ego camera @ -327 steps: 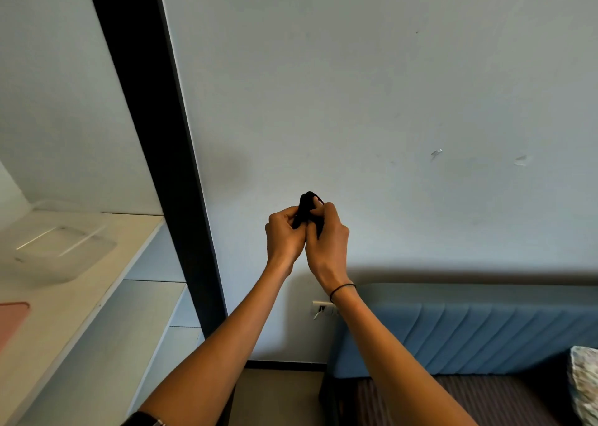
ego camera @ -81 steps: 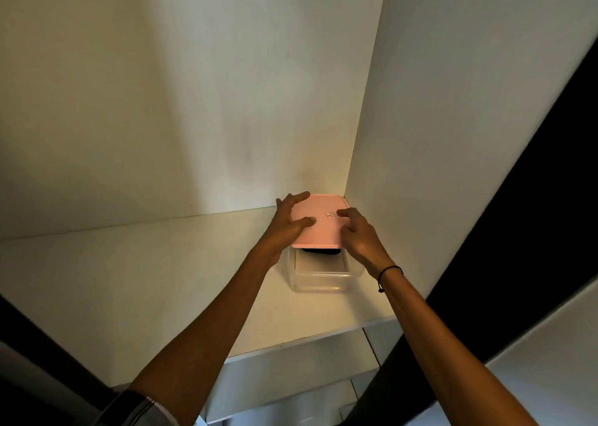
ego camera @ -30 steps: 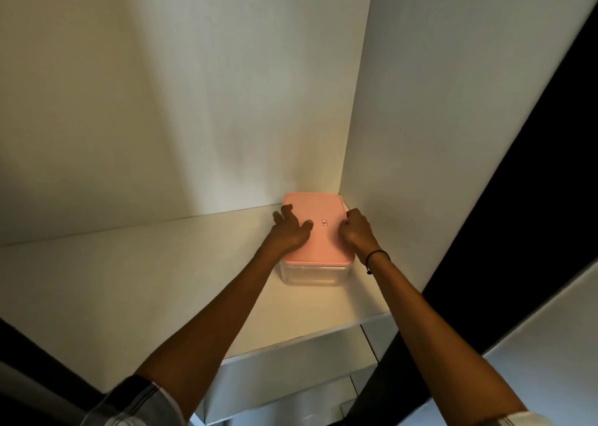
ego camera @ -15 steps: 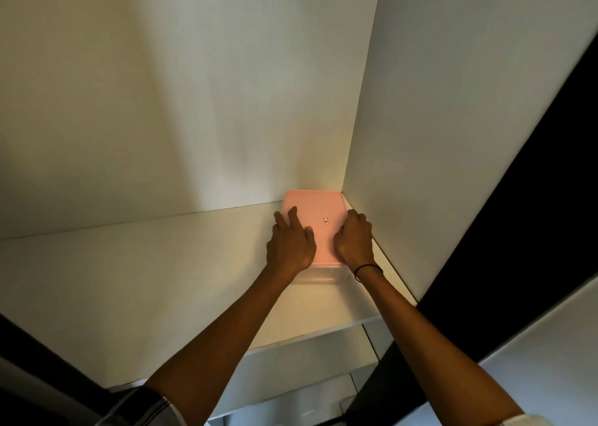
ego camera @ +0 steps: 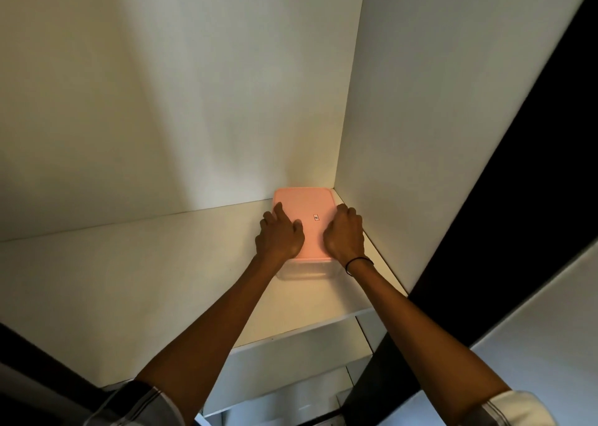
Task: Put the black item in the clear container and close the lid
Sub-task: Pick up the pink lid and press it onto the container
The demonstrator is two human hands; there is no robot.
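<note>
A clear container (ego camera: pixel 304 270) stands in the back right corner of a white shelf (ego camera: pixel 161 273). Its pink lid (ego camera: pixel 307 212) lies flat on top and covers it. My left hand (ego camera: pixel 280 236) rests palm down on the lid's left side with the fingers spread. On the lid's right side my right hand (ego camera: pixel 344 234) presses flat, a thin black band around its wrist. The black item is hidden under the lid.
White walls close in the shelf at the back (ego camera: pixel 194 85) and on the right (ego camera: pixel 437 118). A dark vertical panel (ego camera: pixel 534 182) runs down the right. A lower white shelf (ego camera: pixel 291 361) shows under the front edge.
The lid went from partly off the container to lying flat over it. Both hands have slid from the lid's edges onto its top, and the view shifted slightly.
</note>
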